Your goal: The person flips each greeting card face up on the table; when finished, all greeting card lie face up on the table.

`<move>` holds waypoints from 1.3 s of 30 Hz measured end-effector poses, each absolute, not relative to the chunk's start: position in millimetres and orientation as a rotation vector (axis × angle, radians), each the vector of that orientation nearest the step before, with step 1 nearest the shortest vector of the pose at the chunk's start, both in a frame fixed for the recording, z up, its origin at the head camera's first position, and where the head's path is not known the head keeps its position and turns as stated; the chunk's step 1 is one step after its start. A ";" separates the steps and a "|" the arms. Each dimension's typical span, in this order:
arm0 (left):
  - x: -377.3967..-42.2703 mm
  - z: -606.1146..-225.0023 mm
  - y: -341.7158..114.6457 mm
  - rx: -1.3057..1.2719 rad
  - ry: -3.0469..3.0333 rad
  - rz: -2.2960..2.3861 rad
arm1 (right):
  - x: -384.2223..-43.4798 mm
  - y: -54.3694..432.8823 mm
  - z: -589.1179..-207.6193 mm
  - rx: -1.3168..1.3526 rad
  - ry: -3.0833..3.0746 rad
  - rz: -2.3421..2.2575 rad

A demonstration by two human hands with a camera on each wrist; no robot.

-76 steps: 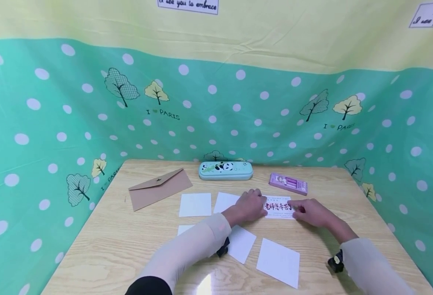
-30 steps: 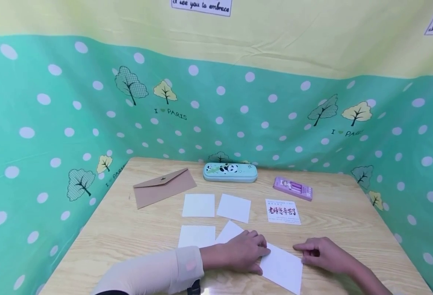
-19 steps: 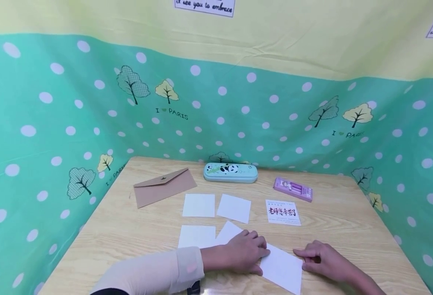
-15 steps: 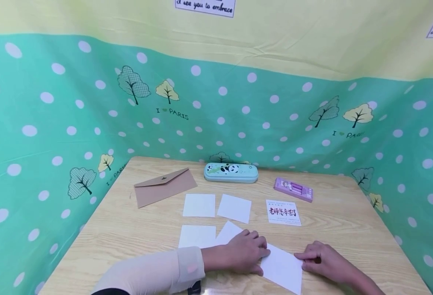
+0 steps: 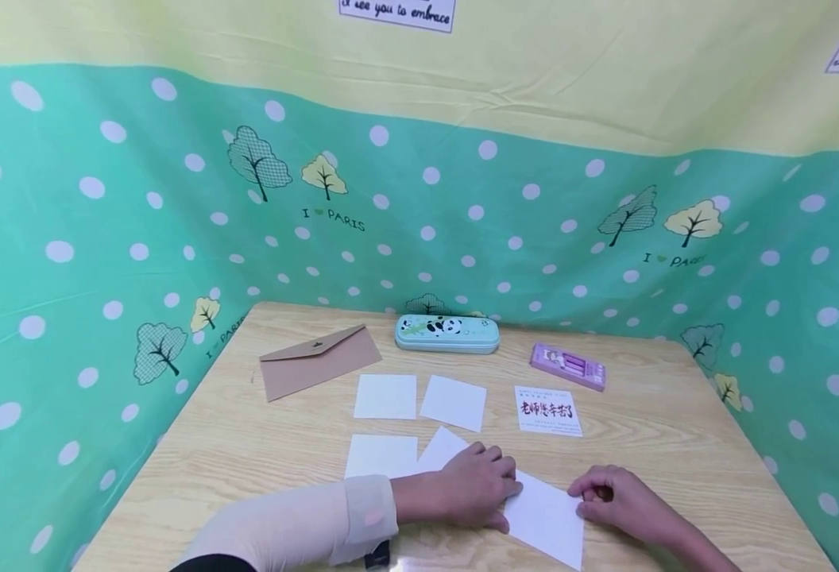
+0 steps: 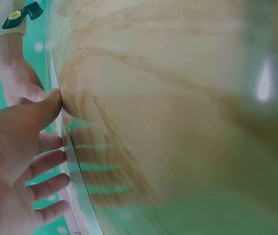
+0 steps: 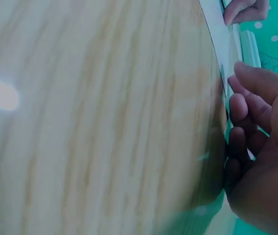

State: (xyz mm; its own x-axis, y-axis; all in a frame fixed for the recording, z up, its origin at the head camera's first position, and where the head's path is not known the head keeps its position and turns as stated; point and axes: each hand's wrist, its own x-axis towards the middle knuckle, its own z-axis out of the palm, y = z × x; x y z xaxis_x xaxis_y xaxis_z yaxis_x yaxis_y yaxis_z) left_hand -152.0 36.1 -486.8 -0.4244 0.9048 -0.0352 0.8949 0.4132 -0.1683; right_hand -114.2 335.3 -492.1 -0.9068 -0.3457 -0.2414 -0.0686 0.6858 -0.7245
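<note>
With a clock face laid over the head view and centred on the white card, flat and askew on the near part of the wooden surface: at ten, left hand with fingers loosely extended, touching the left edge without a plain grip. Between two and three, right hand with fingers curled, thumb and forefinger pinching the right corner. Toward nine, in the way, pale sleeve of the left arm, across the near side of a blank square. Just beside that, at ten, tilted sheet, partly hidden by the left hand. At twelve, well apart from both hands, printed card with red lettering. Farther out, between ten and eleven, two more blank squares, side by side with a narrow gap. Beyond the printed card, at twelve, purple box, slightly turned. At ten, brown envelope, flap down. At eleven, pale blue pencil case with a panda. Behind everything, dotted green curtain.
</note>
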 end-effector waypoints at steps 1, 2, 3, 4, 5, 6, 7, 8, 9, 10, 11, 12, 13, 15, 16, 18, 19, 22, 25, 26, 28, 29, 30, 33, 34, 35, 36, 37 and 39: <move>-152.3 -486.8 36.4 -1.651 -2.592 0.248 | -114.5 335.2 -491.5 -0.310 2.527 -1.074; -152.5 -486.8 36.6 -1.650 -2.597 0.247 | -114.9 335.2 -490.9 -0.296 2.518 -1.072; -152.7 -486.8 36.9 -1.649 -2.601 0.248 | -115.5 335.3 -490.2 -0.285 2.509 -1.071; -152.8 -486.9 37.1 -1.648 -2.605 0.248 | -116.0 335.4 -489.2 -0.277 2.499 -1.069; -152.9 -486.8 37.2 -1.646 -2.608 0.248 | -116.5 335.6 -488.0 -0.265 2.488 -1.065; -152.9 -486.7 37.3 -1.646 -2.612 0.246 | -117.1 336.0 -487.0 -0.263 2.478 -1.062; -152.8 -486.4 37.3 -1.646 -2.615 0.246 | -117.5 336.2 -485.9 -0.267 2.470 -1.059; -152.6 -486.1 37.4 -1.646 -2.616 0.248 | -117.7 336.4 -484.9 -0.270 2.462 -1.056; -152.4 -485.7 37.5 -1.648 -2.617 0.248 | -118.0 336.6 -483.9 -0.283 2.453 -1.060; -152.1 -485.5 37.5 -1.650 -2.617 0.249 | -118.3 336.9 -483.0 -0.295 2.440 -1.069; -151.8 -485.1 37.6 -1.651 -2.618 0.249 | -118.8 337.3 -482.4 -0.315 2.423 -1.083; -151.6 -485.2 37.6 -1.653 -2.620 0.249 | -119.4 337.8 -482.0 -0.347 2.407 -1.097; -151.6 -485.1 37.7 -1.655 -2.622 0.249 | -119.8 338.5 -481.6 -0.379 2.387 -1.108; -152.0 -486.1 37.7 -1.657 -2.630 0.243 | -120.9 340.1 -481.0 -0.443 2.352 -1.123; -152.2 -486.6 37.5 -1.658 -2.637 0.238 | -121.4 341.0 -480.9 -0.472 2.337 -1.125; -153.1 -487.7 36.8 -1.657 -2.655 0.213 | -122.6 342.7 -480.9 -0.522 2.326 -1.118; -153.6 -487.9 36.3 -1.656 -2.666 0.193 | -122.9 343.5 -481.1 -0.542 2.325 -1.116; -155.2 -488.7 34.3 -1.654 -2.685 0.138 | -122.5 346.0 -482.7 -0.600 2.343 -1.118; -156.8 -488.1 32.3 -1.642 -2.727 0.059 | -120.7 348.6 -485.1 -0.657 2.374 -1.132; -157.2 -488.1 32.2 -1.637 -2.745 0.040 | -119.8 349.5 -486.3 -0.664 2.383 -1.143; -158.4 -488.0 32.4 -1.621 -2.783 0.002 | -118.7 350.7 -487.9 -0.661 2.398 -1.164; -159.1 -487.9 32.7 -1.610 -2.796 -0.012 | -118.4 351.1 -488.1 -0.647 2.402 -1.178; -160.1 -488.1 33.2 -1.596 -2.805 -0.022 | -118.2 351.4 -487.8 -0.634 2.404 -1.195; -165.0 -490.0 35.6 -1.535 -2.815 -0.046 | -119.0 351.7 -485.0 -0.604 2.415 -1.240; -167.2 -490.7 36.2 -1.506 -2.818 -0.058 | -119.6 351.8 -483.5 -0.599 2.421 -1.253; -169.9 -491.4 37.1 -1.477 -2.821 -0.079 | -120.5 351.9 -481.9 -0.595 2.433 -1.262; -172.9 -492.6 38.0 -1.447 -2.825 -0.101 | -121.5 351.8 -480.3 -0.602 2.456 -1.264; -175.8 -493.1 38.7 -1.421 -2.824 -0.117 | -122.7 351.6 -478.7 -0.608 2.485 -1.263; -181.9 -493.8 39.7 -1.382 -2.812 -0.159 | -125.3 351.2 -475.3 -0.644 2.554 -1.258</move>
State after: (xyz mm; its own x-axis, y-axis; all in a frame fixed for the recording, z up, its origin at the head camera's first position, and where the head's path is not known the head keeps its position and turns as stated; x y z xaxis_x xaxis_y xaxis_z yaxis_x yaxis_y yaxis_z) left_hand -181.9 39.7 -493.8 -0.6118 0.7896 0.0480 0.7900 0.6066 0.0891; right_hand -125.3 351.2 -475.3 -0.8794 -0.4761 -0.0053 -0.2860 0.5370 -0.7936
